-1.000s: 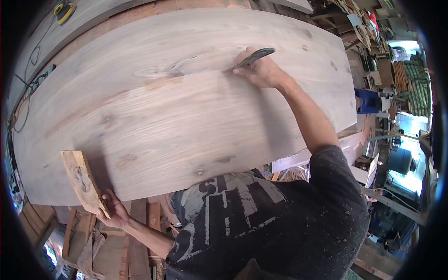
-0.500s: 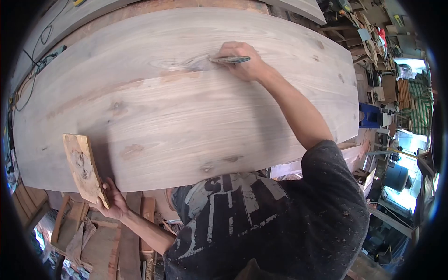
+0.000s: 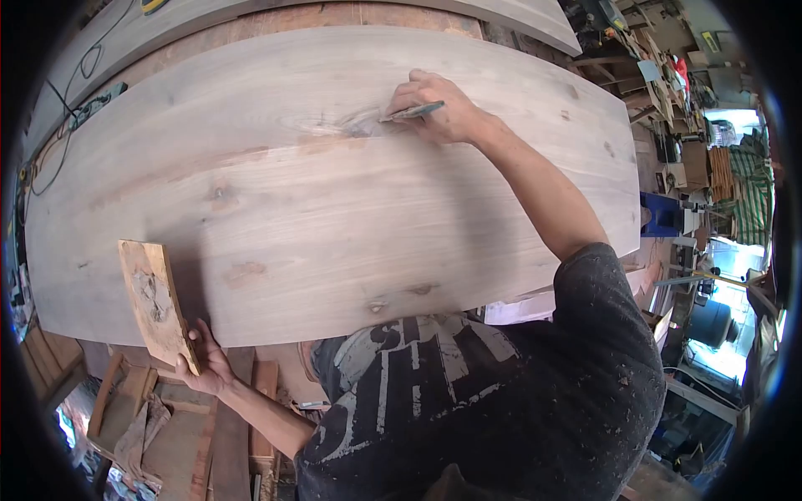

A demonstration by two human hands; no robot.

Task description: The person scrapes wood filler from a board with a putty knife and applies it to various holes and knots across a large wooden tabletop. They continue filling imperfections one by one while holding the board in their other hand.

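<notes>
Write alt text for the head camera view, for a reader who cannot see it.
A person leans over a large wooden slab, the right hand pressing a thin dark tool to a knot near its far side. The left hand holds a small rough piece of wood at the slab's near edge. A cluttered workshop surrounds them.

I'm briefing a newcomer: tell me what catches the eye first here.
The broad pale grey-brown wooden slab fills the middle of the view. At its far side the right hand presses a slim dark tool at a knot. At the near left edge the left hand grips a small rough board offcut.
</notes>
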